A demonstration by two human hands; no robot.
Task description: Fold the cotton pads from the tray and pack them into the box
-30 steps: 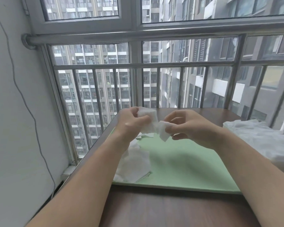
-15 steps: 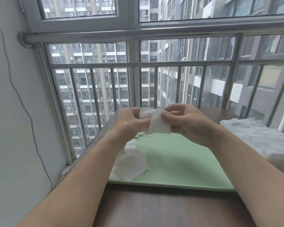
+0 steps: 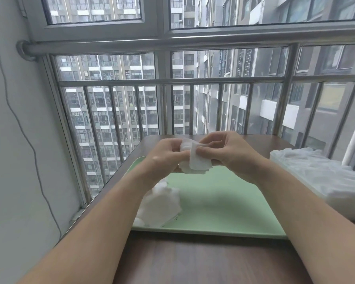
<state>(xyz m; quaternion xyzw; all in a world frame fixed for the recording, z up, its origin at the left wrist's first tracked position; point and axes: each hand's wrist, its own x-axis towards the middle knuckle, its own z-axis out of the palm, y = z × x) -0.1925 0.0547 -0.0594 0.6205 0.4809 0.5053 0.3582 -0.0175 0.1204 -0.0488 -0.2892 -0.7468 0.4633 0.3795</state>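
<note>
Pinching one white cotton pad (image 3: 197, 162) between them, the left hand (image 3: 164, 158) and the right hand (image 3: 228, 152) are meeting in the air above the far part of the green tray (image 3: 223, 201). Both thumbs are pressing on the pad's upper half, with curled fingers behind it, and its lower edge is hanging free. Both forearms are reaching in from the near edge of the head view.

A loose pile of pads (image 3: 160, 206) is lying in the tray's near left corner, partly hidden by the left forearm. The middle and right of the tray are showing bare green. The tray's left rim is running close along the left edge of the brown table (image 3: 193, 261), and its near rim is leaving a broad strip of bare wood in front. A white container (image 3: 320, 177), topped with crumpled white material, is sitting at the table's right side, just beside the tray's right rim. A steel railing (image 3: 172, 80) is standing just beyond the table's far and left edges. A grey wall (image 3: 19, 160) is closing the left.
</note>
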